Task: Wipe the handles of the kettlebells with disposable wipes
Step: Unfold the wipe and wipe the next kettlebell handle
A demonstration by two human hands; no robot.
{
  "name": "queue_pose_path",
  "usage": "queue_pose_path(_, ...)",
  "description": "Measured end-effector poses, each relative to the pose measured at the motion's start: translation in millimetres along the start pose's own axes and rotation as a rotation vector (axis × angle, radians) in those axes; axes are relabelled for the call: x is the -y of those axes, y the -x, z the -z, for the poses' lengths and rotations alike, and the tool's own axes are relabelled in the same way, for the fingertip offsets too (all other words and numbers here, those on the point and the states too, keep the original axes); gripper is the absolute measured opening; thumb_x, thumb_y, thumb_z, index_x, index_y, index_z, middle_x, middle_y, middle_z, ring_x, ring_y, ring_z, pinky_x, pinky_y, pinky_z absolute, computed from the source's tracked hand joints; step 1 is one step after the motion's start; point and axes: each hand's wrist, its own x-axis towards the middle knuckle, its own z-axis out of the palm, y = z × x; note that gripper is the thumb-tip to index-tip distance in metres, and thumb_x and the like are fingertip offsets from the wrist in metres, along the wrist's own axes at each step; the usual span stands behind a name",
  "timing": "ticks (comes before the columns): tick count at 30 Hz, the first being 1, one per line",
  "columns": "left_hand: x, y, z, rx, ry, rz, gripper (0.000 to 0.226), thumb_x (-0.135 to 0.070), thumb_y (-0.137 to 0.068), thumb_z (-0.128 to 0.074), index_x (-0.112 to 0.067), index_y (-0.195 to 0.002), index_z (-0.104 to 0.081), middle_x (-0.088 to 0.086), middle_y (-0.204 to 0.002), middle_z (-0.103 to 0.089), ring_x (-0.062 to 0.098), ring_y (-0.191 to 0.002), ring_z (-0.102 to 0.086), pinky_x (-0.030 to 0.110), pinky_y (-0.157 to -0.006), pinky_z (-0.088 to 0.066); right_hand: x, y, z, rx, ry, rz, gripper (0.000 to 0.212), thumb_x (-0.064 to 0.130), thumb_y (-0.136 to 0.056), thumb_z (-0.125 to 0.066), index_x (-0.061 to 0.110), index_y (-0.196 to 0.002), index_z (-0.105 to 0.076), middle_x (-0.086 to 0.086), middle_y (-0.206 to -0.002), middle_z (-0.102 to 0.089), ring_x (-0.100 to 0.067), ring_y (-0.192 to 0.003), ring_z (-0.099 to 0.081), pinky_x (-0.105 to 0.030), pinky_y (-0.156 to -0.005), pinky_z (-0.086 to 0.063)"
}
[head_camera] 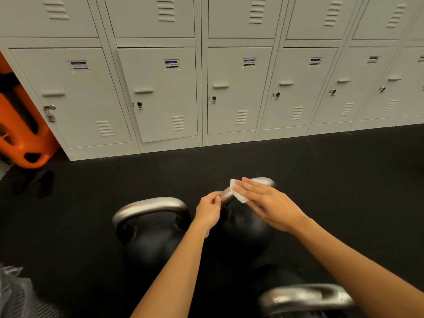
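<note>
Toward the floor's [80, 226] middle, flat right hand [268, 203] presses limp wipe [239, 198] onto heavy kettlebell's [247, 226] slick handle [263, 180], left hand [210, 210] pinching its bend.

Single feed on my end: wide-angle head cam, facing forward and steeply down. The left hand [210, 211] and right hand [263, 200] reach in from the bottom edge and meet at the kettlebell handle [267, 180], close in, just below centre. Lockers [238, 88] fill the top half, bowed by the lens, with black floor [344, 180] underneath.
</note>
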Motion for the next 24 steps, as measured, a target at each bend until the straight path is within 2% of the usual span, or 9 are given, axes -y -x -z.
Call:
queue_pose_path(3,1,-2,-2,-0.008,-0.029,-0.005,0.030,-0.023,-0.104,-0.034,-0.027,-0.120,-0.059,0.001,-0.117,-0.061,0.019,-0.111,-0.056,0.044,-0.103,-0.045,-5,-7,-1,-0.104,0.045,-0.145,0.044,0.031,-0.104,-0.036,0.030,-0.148,-0.037,0.010,-0.152,-0.040,-0.007,-0.145,-0.026,-0.028,-0.116,-0.025)
queue_pose_path(5,1,-2,-2,-0.011,-0.041,-0.009,0.029,-0.023,-0.104,-0.034,-0.029,-0.117,-0.059,0.002,-0.115,-0.061,0.019,-0.109,-0.057,0.044,-0.102,-0.046,0,-20,-3,-0.098,0.085,-0.172,0.043,0.029,-0.104,-0.036,0.026,-0.146,-0.041,0.006,-0.150,-0.044,-0.011,-0.144,-0.030,-0.030,-0.117,-0.021)
queue_pose_path(9,2,-2,-1,-0.001,-0.032,-0.005,0.030,-0.024,-0.104,-0.035,-0.026,-0.122,-0.059,0.001,-0.116,-0.062,0.018,-0.110,-0.057,0.043,-0.103,-0.046,14,-26,-10,-0.004,0.031,-0.015,0.044,0.022,-0.103,-0.042,0.025,-0.147,-0.040,0.004,-0.153,-0.039,-0.013,-0.147,-0.023,-0.033,-0.120,-0.016)
queue_pose_path(12,4,-3,0,0.013,-0.031,0.000,0.032,-0.024,-0.103,-0.036,-0.027,-0.127,-0.057,0.001,-0.121,-0.061,0.019,-0.113,-0.056,0.043,-0.104,-0.044,9,-13,-10,0.047,-0.028,0.080,0.048,0.022,-0.103,-0.043,0.032,-0.149,-0.035,0.012,-0.157,-0.030,-0.005,-0.148,-0.013,-0.029,-0.121,-0.012)
queue_pose_path(15,3,-5,0,0.010,-0.031,-0.001,0.031,-0.024,-0.104,-0.035,-0.026,-0.125,-0.058,0.001,-0.120,-0.061,0.018,-0.113,-0.055,0.043,-0.104,-0.044,2,-3,-8,-0.024,-0.156,-0.013,0.046,0.025,-0.103,-0.041,0.035,-0.148,-0.035,0.017,-0.156,-0.030,0.000,-0.147,-0.013,-0.026,-0.120,-0.014)
queue_pose_path(18,3,-6,-2,0.000,-0.042,0.001,0.030,-0.024,-0.104,-0.034,-0.028,-0.122,-0.058,0.002,-0.118,-0.061,0.018,-0.111,-0.056,0.043,-0.103,-0.045,6,-12,-10,-0.116,-0.163,-0.131,0.042,0.025,-0.103,-0.042,0.030,-0.144,-0.043,0.010,-0.151,-0.042,-0.008,-0.145,-0.025,-0.035,-0.121,-0.020)
queue_pose_path(20,3,-5,-2,-0.006,-0.046,-0.003,0.029,-0.025,-0.104,-0.034,-0.028,-0.121,-0.057,0.002,-0.117,-0.061,0.019,-0.110,-0.057,0.044,-0.102,-0.046,13,-22,-13,-0.110,-0.109,-0.157,0.041,0.025,-0.102,-0.043,0.028,-0.143,-0.046,0.006,-0.149,-0.045,-0.011,-0.144,-0.028,-0.039,-0.122,-0.019)
queue_pose_path(24,4,-4,-1,-0.005,-0.051,-0.024,0.030,-0.024,-0.104,-0.035,-0.027,-0.123,-0.057,0.000,-0.118,-0.062,0.018,-0.110,-0.057,0.043,-0.102,-0.046,20,-22,-15,-0.026,-0.104,-0.065,0.045,0.024,-0.103,-0.042,0.030,-0.147,-0.039,0.011,-0.154,-0.035,-0.007,-0.148,-0.015,-0.027,-0.121,-0.006)
